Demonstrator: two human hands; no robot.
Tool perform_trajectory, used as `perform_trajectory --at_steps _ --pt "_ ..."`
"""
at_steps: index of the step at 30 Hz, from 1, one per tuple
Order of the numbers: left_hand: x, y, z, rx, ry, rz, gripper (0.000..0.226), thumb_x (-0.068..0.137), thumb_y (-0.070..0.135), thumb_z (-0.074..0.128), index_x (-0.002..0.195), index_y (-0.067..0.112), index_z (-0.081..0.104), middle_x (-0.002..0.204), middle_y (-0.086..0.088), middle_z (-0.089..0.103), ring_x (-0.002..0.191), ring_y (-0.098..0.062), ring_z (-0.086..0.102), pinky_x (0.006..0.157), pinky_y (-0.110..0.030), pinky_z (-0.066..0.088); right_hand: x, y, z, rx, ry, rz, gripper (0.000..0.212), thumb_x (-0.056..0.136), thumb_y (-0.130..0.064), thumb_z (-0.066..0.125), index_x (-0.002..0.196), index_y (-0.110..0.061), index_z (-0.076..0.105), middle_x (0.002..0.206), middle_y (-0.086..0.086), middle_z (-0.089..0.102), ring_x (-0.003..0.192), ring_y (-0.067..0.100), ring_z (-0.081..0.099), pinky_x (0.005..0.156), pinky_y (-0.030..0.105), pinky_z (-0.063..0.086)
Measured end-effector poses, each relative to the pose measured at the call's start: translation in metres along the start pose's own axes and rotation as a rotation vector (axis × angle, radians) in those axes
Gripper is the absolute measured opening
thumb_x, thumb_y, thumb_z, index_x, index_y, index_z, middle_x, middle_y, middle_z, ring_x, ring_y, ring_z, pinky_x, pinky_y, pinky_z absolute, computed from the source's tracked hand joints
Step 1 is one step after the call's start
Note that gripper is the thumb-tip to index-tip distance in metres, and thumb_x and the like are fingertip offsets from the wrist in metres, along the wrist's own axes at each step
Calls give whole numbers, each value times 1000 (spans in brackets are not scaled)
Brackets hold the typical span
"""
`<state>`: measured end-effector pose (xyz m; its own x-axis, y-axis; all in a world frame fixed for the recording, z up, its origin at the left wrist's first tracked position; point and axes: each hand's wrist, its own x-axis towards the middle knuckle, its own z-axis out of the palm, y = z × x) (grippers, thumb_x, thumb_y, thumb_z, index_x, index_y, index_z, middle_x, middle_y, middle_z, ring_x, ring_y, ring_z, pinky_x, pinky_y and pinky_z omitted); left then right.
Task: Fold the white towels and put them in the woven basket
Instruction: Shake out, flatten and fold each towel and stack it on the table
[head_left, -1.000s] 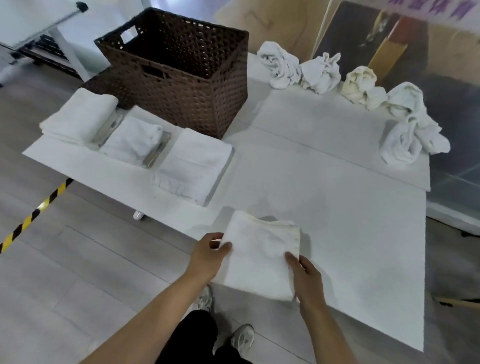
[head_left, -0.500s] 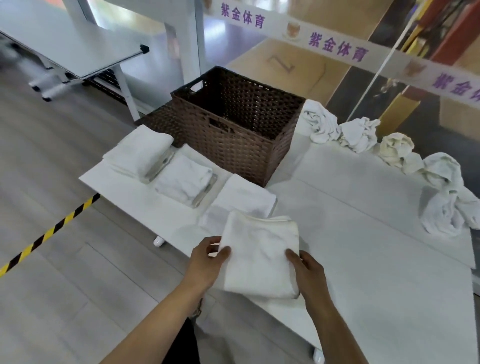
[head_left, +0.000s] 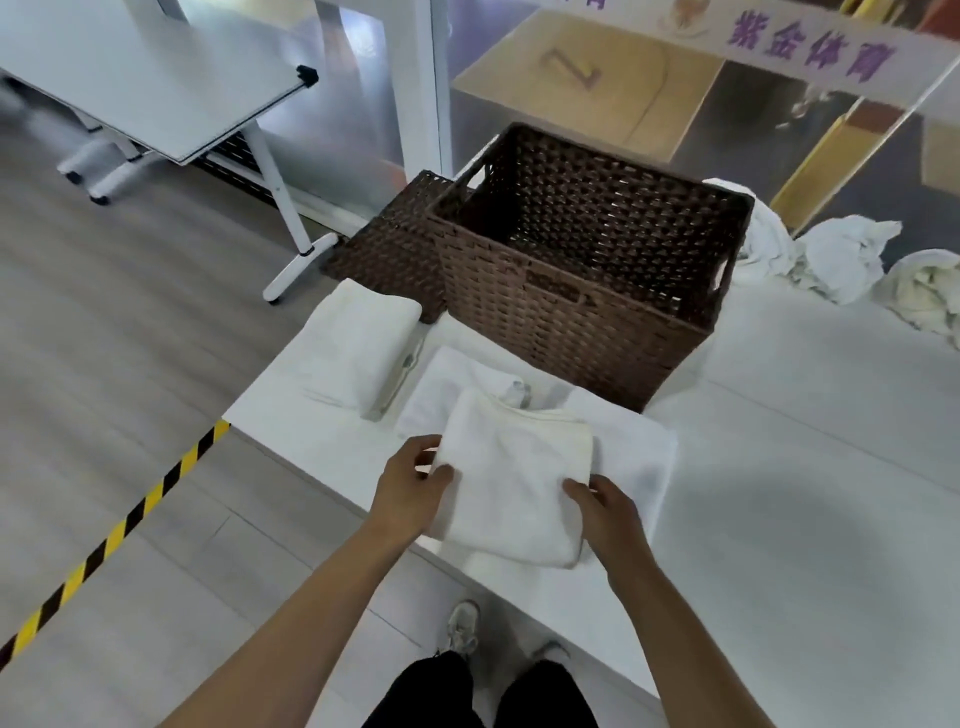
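Both hands grip folded towel (head_left: 514, 478): left hand (head_left: 410, 488) and right hand (head_left: 605, 512) fingers curled on side edges. Woven basket (head_left: 587, 270) straight beyond fingertips, mouth open; towel's long axis points toward it.

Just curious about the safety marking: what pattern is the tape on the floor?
Diagonal yellow and black stripes on the floor tape, clearest in the head view, lower left.

- The basket (head_left: 582, 312) stands open-topped at the table's (head_left: 805, 493) far left corner; nothing covers its mouth.
- Three folded towels (head_left: 358, 348) line the left edge before it, blocking a low approach.
- Crumpled towels (head_left: 841, 260) crowd the far edge, right of the basket.
- The table's right half lies bare.
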<state>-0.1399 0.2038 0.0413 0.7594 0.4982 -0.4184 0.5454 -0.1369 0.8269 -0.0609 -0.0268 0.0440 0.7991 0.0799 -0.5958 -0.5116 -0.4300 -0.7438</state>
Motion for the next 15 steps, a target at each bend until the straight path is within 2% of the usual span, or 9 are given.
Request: perform_trajectory --at_steps 4,7,9,12,15 --pt "52 13 -23 42 51 -9 37 93 13 60 130 20 60 117 1 66 99 -17 64 85 -32 50 28 -31 36 -13 -36 2 14 92 -26 68 97 -13 69 99 5 70 97 26 65 91 45 52" --pt "91 20 -33 78 90 1 38 93 9 57 129 19 59 118 -1 64 105 -21 61 92 -33 48 54 -47 60 -17 -43 -37 13 91 -22 69 96 -10 67 94 4 70 90 25 65 79 38 52" --pt "115 21 -37 100 112 -6 38 92 9 56 129 19 59 120 -2 65 107 -22 61 96 -36 48 70 -55 74 -24 -43 -61 13 92 -22 69 99 -11 66 91 -2 68 83 18 62 66 26 47" --pt "142 16 -36 112 100 -32 39 92 12 54 130 22 56 121 -1 65 108 -23 61 94 -35 48 91 -59 88 -49 -38 -89 14 95 -21 67 104 -11 63 90 -7 63 80 9 58 60 16 42" --pt "155 5 -30 168 26 -75 50 93 13 57 140 26 47 125 3 60 106 -19 57 86 -27 42 108 -55 96 -130 -14 -90 12 97 -22 65 102 -15 57 85 -13 56 79 12 55 67 27 41"
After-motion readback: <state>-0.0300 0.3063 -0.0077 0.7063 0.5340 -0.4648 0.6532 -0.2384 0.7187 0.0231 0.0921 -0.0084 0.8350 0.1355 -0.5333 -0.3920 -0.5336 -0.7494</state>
